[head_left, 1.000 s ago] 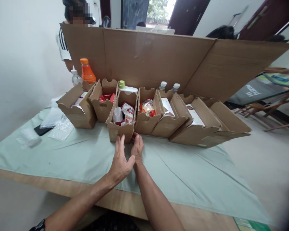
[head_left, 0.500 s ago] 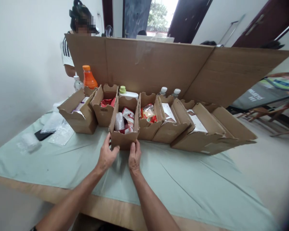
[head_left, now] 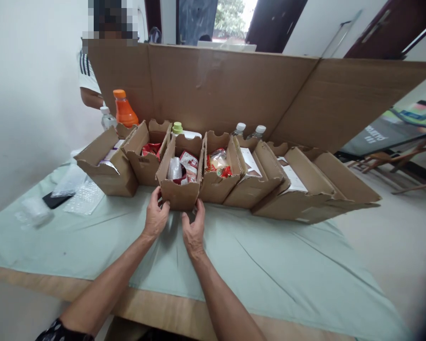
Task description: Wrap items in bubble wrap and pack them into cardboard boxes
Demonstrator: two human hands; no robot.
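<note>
Both of my hands are at the lower front corners of a cardboard box (head_left: 180, 196) in the row. My left hand (head_left: 156, 214) has its fingers along the box's left side and its thumb near the bottom front edge. At the opposite corner, my right hand (head_left: 194, 229) reaches up with its fingers against the box and its thumb low in front. Inside the box are a clear plastic-wrapped item (head_left: 174, 169) and a red-and-white packet (head_left: 189, 164). Close by on the right stands a box (head_left: 215, 190) of wrapped food; on the left, one (head_left: 142, 171) with red packaging.
More open boxes (head_left: 255, 192) continue rightward. A tall cardboard panel (head_left: 234, 87) rises behind them. An orange bottle (head_left: 125, 111) and clear bottles (head_left: 259, 131) stand behind the row. Bubble wrap (head_left: 84, 196) and a dark flat object (head_left: 56, 200) lie left. A person (head_left: 89, 76) is beyond the panel.
The held box has slid a little away from me, nearer into line with its neighbours. My hands have followed it, and the right thumb now sits lower. The camera view has shifted slightly.
</note>
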